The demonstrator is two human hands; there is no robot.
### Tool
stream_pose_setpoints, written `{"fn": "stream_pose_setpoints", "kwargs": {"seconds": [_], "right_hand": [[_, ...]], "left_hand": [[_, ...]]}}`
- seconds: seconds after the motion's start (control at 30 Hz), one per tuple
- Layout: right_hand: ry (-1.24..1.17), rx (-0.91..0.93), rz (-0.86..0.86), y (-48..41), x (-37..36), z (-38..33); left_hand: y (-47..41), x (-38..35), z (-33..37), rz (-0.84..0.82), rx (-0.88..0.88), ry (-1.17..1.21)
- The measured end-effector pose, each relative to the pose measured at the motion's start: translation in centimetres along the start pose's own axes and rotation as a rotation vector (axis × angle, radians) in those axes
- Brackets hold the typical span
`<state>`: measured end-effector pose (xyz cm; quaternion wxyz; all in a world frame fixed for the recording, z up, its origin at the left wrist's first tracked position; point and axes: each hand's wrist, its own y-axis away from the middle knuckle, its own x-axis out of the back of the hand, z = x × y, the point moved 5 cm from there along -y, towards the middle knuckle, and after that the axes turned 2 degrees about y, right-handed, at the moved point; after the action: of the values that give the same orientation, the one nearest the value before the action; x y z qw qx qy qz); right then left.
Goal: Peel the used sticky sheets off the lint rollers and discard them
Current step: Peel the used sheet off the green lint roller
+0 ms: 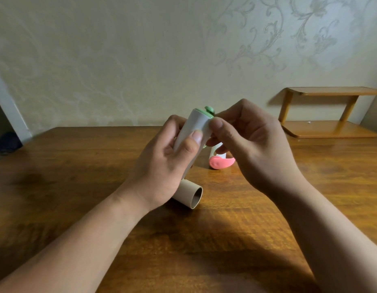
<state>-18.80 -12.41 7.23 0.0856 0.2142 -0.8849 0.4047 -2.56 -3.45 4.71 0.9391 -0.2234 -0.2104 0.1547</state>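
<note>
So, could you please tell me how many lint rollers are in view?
2: the green lint roller held in the left hand, and the pink lint roller lying on the table behind the right hand, partly hidden.

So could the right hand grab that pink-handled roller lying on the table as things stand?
Probably yes. The pink-handled lint roller lies on the table just beneath the right hand with nothing between them, but that hand is pinching at the green-capped lint roller and would need to let go first.
</note>
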Motion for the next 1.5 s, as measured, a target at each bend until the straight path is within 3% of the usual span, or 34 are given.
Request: {"fn": "stream_pose_setpoints", "kwargs": {"seconds": [0.8, 1.3, 1.5], "right_hand": [[0.137, 0.039, 0.041, 0.12, -0.03, 0.09], [0.088, -0.008, 0.026, 0.17, -0.16, 0.15], [-0.071, -0.091, 0.029, 0.15, -0.36, 0.68]], "left_hand": [[0.02, -0.06, -0.22, 0.006, 0.035, -0.069], [-0.08, 0.23, -0.42, 0.006, 0.036, -0.073], [-0.19, 0.38, -0.78, 0.020, 0.072, -0.005]]}}
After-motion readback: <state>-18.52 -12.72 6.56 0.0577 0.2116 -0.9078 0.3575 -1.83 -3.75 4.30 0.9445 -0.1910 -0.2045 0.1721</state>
